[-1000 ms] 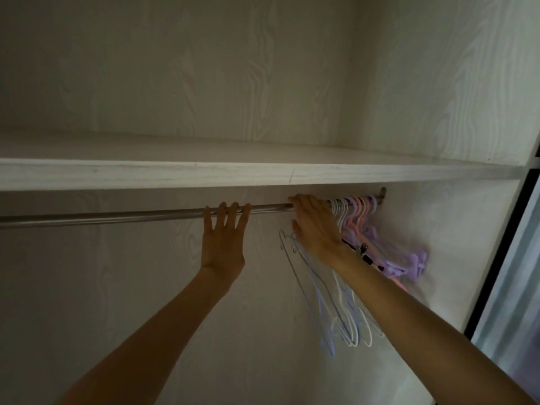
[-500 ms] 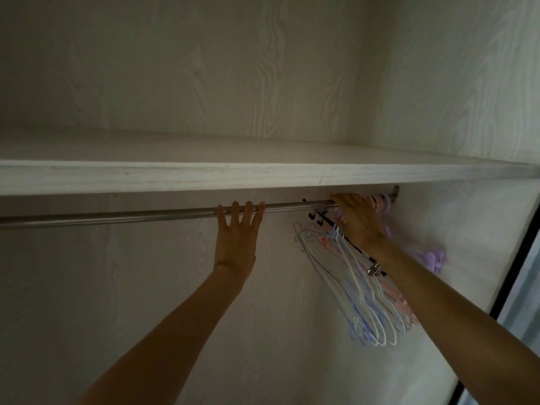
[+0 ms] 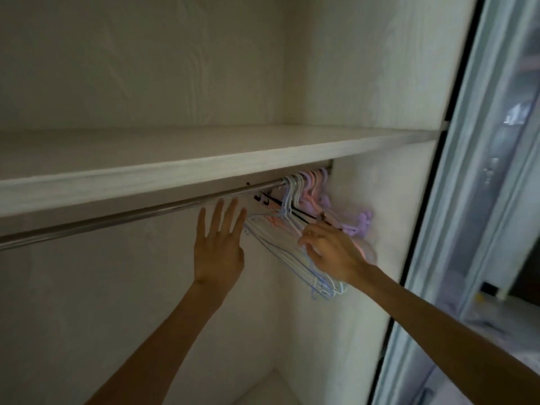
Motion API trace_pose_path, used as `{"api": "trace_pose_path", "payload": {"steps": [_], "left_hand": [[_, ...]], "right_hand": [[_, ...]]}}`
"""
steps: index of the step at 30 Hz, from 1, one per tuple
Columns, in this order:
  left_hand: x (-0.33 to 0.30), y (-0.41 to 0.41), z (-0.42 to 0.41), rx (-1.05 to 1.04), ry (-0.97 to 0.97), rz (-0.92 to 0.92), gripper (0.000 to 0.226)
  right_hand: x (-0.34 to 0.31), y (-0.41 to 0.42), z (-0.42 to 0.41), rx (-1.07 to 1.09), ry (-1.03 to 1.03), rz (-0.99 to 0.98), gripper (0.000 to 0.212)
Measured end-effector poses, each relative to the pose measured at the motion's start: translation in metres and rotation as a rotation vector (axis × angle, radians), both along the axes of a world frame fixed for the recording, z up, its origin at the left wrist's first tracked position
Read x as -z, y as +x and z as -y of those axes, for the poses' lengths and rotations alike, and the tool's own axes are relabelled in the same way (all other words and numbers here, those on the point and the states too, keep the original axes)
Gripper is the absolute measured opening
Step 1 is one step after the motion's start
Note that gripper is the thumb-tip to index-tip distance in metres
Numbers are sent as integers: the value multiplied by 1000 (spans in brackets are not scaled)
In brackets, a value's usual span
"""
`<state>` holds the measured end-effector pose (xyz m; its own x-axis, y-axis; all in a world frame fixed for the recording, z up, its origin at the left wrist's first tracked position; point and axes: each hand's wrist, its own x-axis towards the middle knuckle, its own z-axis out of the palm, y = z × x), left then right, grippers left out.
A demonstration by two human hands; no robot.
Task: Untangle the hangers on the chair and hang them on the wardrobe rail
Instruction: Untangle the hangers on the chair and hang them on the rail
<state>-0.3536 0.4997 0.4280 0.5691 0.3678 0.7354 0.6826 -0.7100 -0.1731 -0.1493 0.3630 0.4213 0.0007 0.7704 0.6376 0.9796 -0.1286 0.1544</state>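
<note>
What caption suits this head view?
Right hand sorting hangers on the wardrobe rail; left hand open below it.

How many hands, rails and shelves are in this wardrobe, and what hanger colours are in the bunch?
Hands: 2, the left hand and the right hand
Wardrobe rail: 1
Shelf: 1
Bunch of hangers: 1, too tangled to count singly; white, blue, pink, purple and black show
Total: 5

pastel hangers [image 3: 295, 197] bunched, tilted, at the steel rail's [image 3: 117, 219] right end
</note>
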Motion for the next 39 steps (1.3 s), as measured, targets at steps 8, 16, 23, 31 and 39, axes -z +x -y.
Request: {"api": "trace_pose_path", "payload": {"steps": [8,16,23,31,39], "left_hand": [[61,46,128,90,-511,-247,23],[160,106,292,253,-855,-456,27],[224,174,412,309,-983,-637,32],[316,261,454,279,-1101,-775,29],[434,341,439,288,-1251,-819,29]], "right_hand": [[71,-18,140,239,-416,-298,28],[160,17,353,500,-596,-567,27],[233,56,525,785,-682,-862,25],[309,118,583,965,-738,-1108,21],[410,182,582,999,-752,-1293,24]]}}
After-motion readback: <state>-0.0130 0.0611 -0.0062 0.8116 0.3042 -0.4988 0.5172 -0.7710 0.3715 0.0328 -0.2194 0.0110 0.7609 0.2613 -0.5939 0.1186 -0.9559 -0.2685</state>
